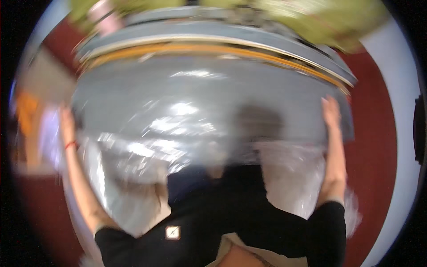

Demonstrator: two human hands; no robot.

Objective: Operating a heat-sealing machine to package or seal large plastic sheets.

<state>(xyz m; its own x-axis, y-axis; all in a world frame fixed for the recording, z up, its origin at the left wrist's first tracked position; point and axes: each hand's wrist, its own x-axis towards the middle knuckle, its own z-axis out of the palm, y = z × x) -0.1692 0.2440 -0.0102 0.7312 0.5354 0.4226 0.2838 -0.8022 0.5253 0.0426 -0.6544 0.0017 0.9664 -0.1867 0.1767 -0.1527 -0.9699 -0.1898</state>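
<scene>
Film (129, 167) at 8 o'clock is showing as clear, wrinkled, glossy plastic; sheet (200, 86) at 12 is appearing smoother; shirt (231, 209) at 6 is presenting matt cloth; floor (378, 133) at 3 is looking matt; wrap (320, 18) at 1 is gleaming like plastic.

I've got passing room over the grey sheet (289, 80), between left hand (67, 124) and right hand (331, 112); crinkled plastic film (293, 173) and black-clad torso (222, 204) block the near side, yellow-green bundles (329, 18) the far side, blurred orange thing (26, 113) crowds left; more room right, above red floor (373, 111)
</scene>
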